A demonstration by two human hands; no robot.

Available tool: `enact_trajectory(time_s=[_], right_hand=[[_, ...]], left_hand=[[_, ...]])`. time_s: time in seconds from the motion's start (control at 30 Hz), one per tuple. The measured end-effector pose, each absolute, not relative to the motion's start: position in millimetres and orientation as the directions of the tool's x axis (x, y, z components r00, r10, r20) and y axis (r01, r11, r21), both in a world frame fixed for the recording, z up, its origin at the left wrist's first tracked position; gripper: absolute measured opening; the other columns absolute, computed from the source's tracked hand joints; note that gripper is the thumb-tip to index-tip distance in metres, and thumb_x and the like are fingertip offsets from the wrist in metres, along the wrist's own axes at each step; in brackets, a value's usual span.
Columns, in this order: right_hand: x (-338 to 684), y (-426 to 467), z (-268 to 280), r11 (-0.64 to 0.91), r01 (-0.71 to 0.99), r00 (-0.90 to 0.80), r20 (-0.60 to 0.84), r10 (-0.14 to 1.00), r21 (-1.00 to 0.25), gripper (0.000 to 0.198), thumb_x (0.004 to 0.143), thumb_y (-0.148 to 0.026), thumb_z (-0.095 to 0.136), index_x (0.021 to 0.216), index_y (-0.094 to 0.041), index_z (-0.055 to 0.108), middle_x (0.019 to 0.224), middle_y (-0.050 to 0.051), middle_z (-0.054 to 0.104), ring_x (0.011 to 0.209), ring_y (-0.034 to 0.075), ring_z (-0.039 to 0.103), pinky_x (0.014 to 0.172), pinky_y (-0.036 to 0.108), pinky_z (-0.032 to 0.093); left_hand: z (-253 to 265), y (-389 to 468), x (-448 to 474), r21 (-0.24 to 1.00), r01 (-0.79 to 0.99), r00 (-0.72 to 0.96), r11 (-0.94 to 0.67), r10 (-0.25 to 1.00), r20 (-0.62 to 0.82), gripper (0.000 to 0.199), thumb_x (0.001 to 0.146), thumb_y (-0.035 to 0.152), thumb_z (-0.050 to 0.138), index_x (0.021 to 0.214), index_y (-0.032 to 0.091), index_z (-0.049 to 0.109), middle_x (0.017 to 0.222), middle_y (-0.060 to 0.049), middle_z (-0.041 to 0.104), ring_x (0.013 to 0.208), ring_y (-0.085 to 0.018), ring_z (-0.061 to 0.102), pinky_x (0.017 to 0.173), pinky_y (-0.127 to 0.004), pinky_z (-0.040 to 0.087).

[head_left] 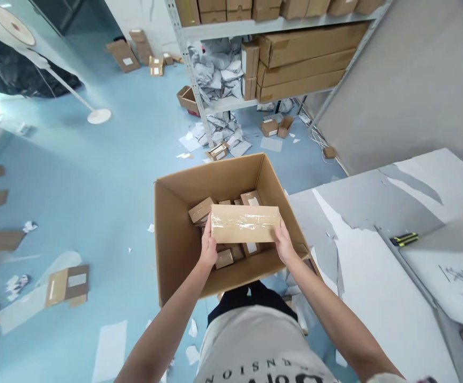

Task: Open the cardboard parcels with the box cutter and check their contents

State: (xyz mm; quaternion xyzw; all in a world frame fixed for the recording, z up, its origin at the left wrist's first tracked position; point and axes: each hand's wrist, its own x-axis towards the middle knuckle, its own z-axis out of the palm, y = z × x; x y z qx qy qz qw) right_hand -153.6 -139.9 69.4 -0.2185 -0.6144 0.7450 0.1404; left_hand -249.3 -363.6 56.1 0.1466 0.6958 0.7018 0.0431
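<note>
Between my two hands is a long cardboard box [245, 224] with shiny clear tape along its top. My left hand [208, 246] grips its left end, and my right hand [283, 242] grips the right end. The box is held level over the opening of a large open carton [177, 255]. Inside that carton lie several smaller cardboard boxes, one tilted small box [201, 210] at the left and a labelled box [251, 199] at the back. The held box hides part of them.
A white table [369, 266] with torn sheets and a yellow-black utility knife [404, 239] stands at the right. Ahead is a metal shelf [223, 31] with boxes and grey bags. Flattened cardboard [67, 284] and paper scraps litter the blue floor. A white fan base [99, 116] stands far left.
</note>
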Motion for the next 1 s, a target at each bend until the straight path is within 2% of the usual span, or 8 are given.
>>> enact_trajectory(time_s=[0.13, 0.27, 0.4, 0.5, 0.63, 0.8, 0.9, 1.0], right_hand=[[-111, -151, 81, -0.253, 0.042, -0.831, -0.174, 0.528, -0.967, 0.077, 0.083, -0.069, 0.050, 0.148, -0.030, 0.036, 0.154, 0.001, 0.038, 0.144, 0.024, 0.031, 0.119, 0.047, 0.026], [-93, -158, 83, -0.323, 0.041, -0.800, -0.224, 0.556, -0.946, 0.077, 0.083, -0.073, 0.043, 0.148, -0.032, 0.036, 0.153, 0.000, 0.039, 0.144, 0.024, 0.031, 0.119, 0.048, 0.027], [-80, -155, 91, -0.396, 0.080, -0.796, -0.298, 0.528, -0.915, 0.082, 0.080, -0.082, 0.033, 0.146, -0.034, 0.039, 0.153, -0.002, 0.040, 0.144, 0.025, 0.032, 0.117, 0.051, 0.029], [-63, -145, 99, -0.408, 0.074, -0.777, -0.309, 0.549, -0.910, 0.078, 0.081, -0.080, 0.033, 0.143, -0.034, 0.045, 0.150, -0.003, 0.043, 0.143, 0.027, 0.034, 0.114, 0.053, 0.034], [-26, -127, 103, -0.342, 0.060, -0.681, -0.289, 0.673, -0.938, 0.068, 0.081, -0.070, 0.044, 0.138, -0.034, 0.051, 0.149, -0.005, 0.044, 0.143, 0.026, 0.034, 0.116, 0.050, 0.032], [41, -107, 102, -0.334, -0.015, -0.472, -0.288, 0.833, -0.942, 0.066, 0.081, -0.061, 0.052, 0.141, -0.034, 0.048, 0.150, -0.004, 0.043, 0.144, 0.025, 0.032, 0.118, 0.050, 0.029], [88, -98, 102, -0.297, -0.071, -0.325, -0.259, 0.910, -0.952, 0.066, 0.082, -0.062, 0.050, 0.141, -0.033, 0.047, 0.152, -0.004, 0.040, 0.146, 0.024, 0.028, 0.119, 0.049, 0.026], [139, -90, 95, -0.243, -0.144, -0.168, -0.218, 0.961, -0.959, 0.065, 0.084, -0.067, 0.046, 0.139, -0.034, 0.049, 0.152, -0.004, 0.040, 0.146, 0.023, 0.026, 0.119, 0.048, 0.025]], left_hand=[[78, -371, -216, 0.981, 0.142, -0.907, -0.134, 0.378, 0.183, 0.088, 0.080, 0.079, 0.038, 0.150, 0.027, 0.032, 0.157, -0.006, 0.031, 0.148, -0.030, 0.020, 0.122, -0.044, 0.020], [74, -374, -206, 0.989, 0.069, -0.895, -0.127, 0.431, 0.118, 0.092, 0.079, 0.082, 0.033, 0.150, 0.024, 0.033, 0.157, -0.009, 0.031, 0.147, -0.030, 0.022, 0.120, -0.043, 0.024], [65, -370, -210, 0.993, -0.004, -0.881, -0.118, 0.470, 0.052, 0.094, 0.078, 0.084, 0.029, 0.150, 0.024, 0.033, 0.156, -0.010, 0.034, 0.145, -0.031, 0.028, 0.118, -0.043, 0.029], [59, -356, -210, 0.989, -0.068, -0.860, -0.129, 0.510, 0.007, 0.089, 0.078, 0.083, 0.029, 0.148, 0.029, 0.036, 0.153, -0.006, 0.039, 0.143, -0.029, 0.032, 0.116, -0.042, 0.034], [57, -318, -201, 0.982, -0.110, -0.786, -0.151, 0.618, 0.007, 0.086, 0.079, 0.082, 0.031, 0.147, 0.030, 0.038, 0.151, -0.005, 0.042, 0.142, -0.029, 0.034, 0.117, -0.042, 0.034], [60, -249, -176, 0.977, -0.148, -0.598, -0.154, 0.801, 0.035, 0.089, 0.079, 0.080, 0.039, 0.148, 0.024, 0.035, 0.151, -0.011, 0.042, 0.141, -0.032, 0.035, 0.116, -0.045, 0.033], [65, -202, -153, 0.985, -0.129, -0.404, -0.114, 0.913, 0.053, 0.086, 0.079, 0.071, 0.053, 0.148, 0.024, 0.034, 0.150, -0.012, 0.041, 0.142, -0.031, 0.034, 0.118, -0.044, 0.028], [69, -155, -119, 0.996, -0.091, -0.199, -0.007, 0.980, -0.011, 0.091, 0.074, 0.061, 0.067, 0.149, 0.025, 0.031, 0.149, -0.012, 0.043, 0.139, -0.031, 0.039, 0.117, -0.046, 0.031]])
